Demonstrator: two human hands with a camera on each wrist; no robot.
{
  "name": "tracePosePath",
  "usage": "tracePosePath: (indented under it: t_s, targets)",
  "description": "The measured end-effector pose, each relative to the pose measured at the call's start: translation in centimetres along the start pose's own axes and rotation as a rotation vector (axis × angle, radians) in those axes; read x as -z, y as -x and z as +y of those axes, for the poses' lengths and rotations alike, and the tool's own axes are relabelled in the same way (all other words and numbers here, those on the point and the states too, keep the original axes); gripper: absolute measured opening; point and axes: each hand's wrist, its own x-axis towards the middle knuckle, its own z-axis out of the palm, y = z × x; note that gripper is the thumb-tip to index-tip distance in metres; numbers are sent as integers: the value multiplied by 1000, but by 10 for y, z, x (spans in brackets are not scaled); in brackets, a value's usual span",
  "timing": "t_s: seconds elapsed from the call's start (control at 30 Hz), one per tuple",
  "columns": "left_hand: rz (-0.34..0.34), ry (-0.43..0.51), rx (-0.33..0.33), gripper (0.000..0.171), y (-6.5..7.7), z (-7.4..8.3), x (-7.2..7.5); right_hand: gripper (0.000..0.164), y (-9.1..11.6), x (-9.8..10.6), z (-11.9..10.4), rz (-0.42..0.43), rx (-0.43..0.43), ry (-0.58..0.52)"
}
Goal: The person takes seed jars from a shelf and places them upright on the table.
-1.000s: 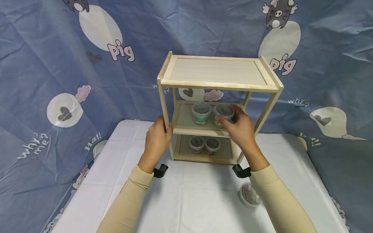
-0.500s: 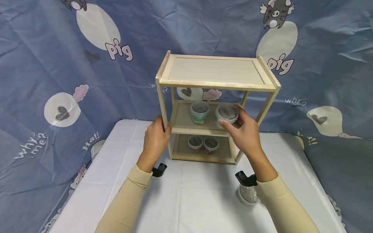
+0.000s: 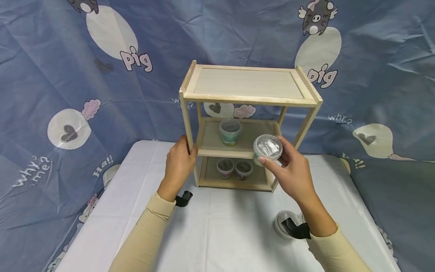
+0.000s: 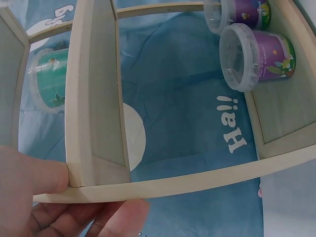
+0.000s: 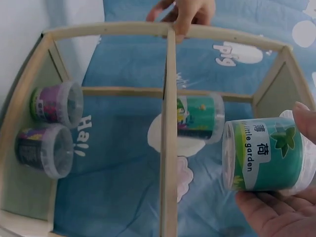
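My left hand (image 3: pixel 180 162) grips the left front post of a small wooden shelf rack (image 3: pixel 249 83), level with its middle board. In the left wrist view, the thumb and fingers lie on either side of that post. My right hand (image 3: pixel 295 172) holds a clear plastic tub with a green mint label (image 5: pixel 271 155), just in front of the middle board's right side. Its lid (image 3: pixel 268 146) tilts towards me. A second green-labelled tub (image 3: pixel 230 132) stands on the middle board. Two purple-labelled tubs, one on the left (image 3: pixel 225 168) and one on the right (image 3: pixel 243 170), stand on the bottom board.
On the white tablecloth (image 3: pixel 217 234), a lidded clear tub (image 3: pixel 281 223) stands at the lower right, partly behind my right wrist strap (image 3: pixel 296 228). Part of another round rim shows beside it. A blue patterned cloth (image 3: pixel 163 45) hangs behind the rack.
My right hand has drawn the green-labelled tub off the middle board, forward and down, out in front of the rack. The left hand keeps its grip on the post.
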Motion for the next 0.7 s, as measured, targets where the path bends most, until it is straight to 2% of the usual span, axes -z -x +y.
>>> tracePosePath:
  t_s: [0.23, 0.7]
  targets:
    - [8, -5, -2, 20, 0, -1, -1, 75, 29, 1, 1, -59, -28, 2]
    - [12, -13, -6, 20, 0, 0, -1, 79, 64, 0, 14, -93, -57, -37]
